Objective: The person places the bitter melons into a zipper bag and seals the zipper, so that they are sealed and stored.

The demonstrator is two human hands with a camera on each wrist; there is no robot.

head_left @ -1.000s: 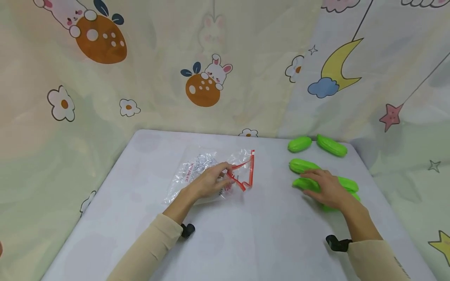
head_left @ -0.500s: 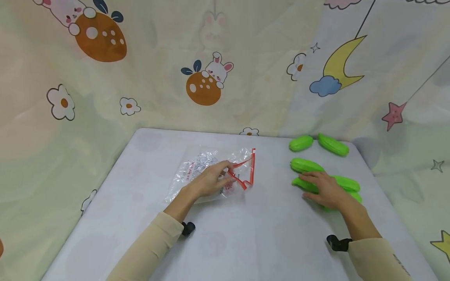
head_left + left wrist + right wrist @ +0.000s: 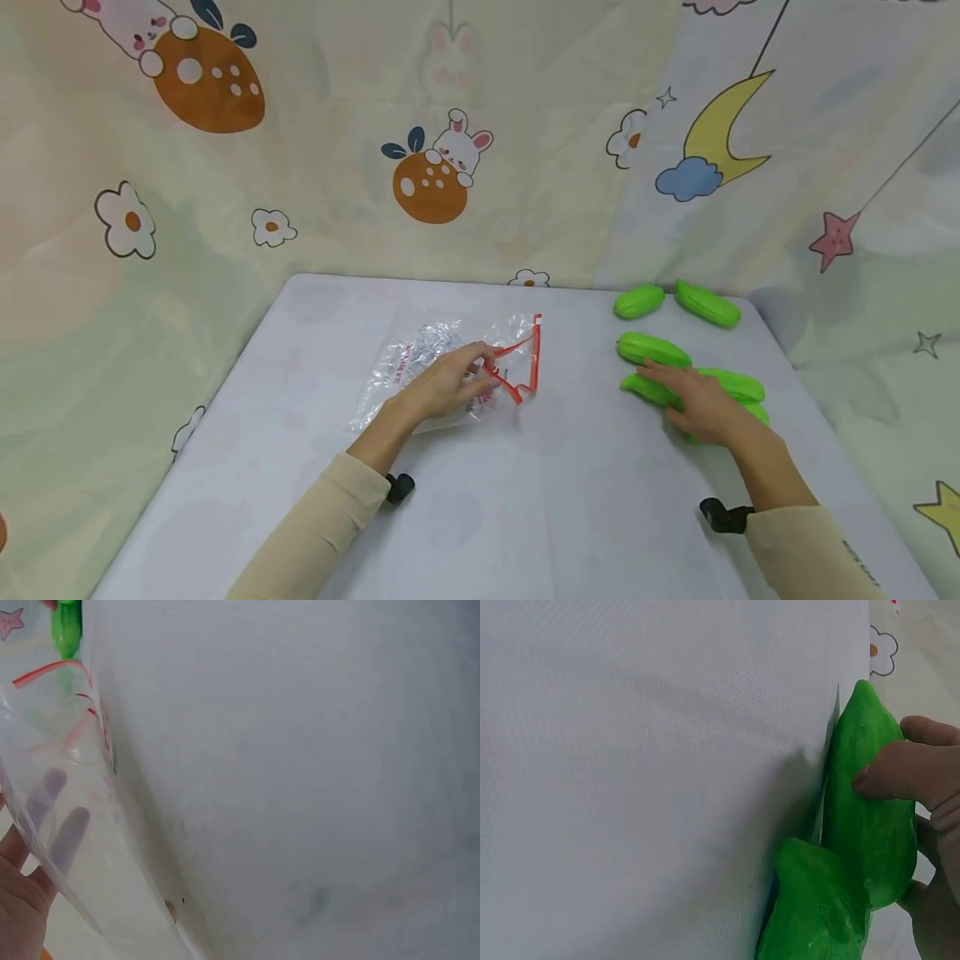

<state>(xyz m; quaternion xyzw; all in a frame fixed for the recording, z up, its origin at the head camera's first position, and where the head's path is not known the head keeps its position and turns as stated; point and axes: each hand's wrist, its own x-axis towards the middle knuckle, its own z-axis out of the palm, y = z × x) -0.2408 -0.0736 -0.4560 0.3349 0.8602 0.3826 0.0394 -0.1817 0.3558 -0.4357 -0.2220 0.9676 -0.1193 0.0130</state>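
A clear plastic zip bag (image 3: 408, 375) with a red zip strip and red print lies left of centre in the head view, its mouth parted toward the right. My left hand (image 3: 450, 383) holds it at the mouth; in the left wrist view two fingertips (image 3: 71, 832) show through the film. My right hand (image 3: 697, 404) grips a bright green, ridged, cucumber-shaped vegetable (image 3: 645, 390). In the right wrist view the thumb (image 3: 889, 776) presses one side of this vegetable (image 3: 866, 832) and fingers wrap the other. A second green vegetable (image 3: 814, 907) lies against its lower end.
More of these vegetables lie around the right hand: one just behind (image 3: 652, 348), one to its right (image 3: 738, 385), one partly under the wrist (image 3: 756, 412). Two others, a short one (image 3: 639, 302) and a longer one (image 3: 707, 303), lie near the white table's (image 3: 480, 517) back edge.
The right thumb has drawn in toward the fingers, closing on the green vegetable, and the fingertips have shifted slightly. The left hand and bag stay in place.
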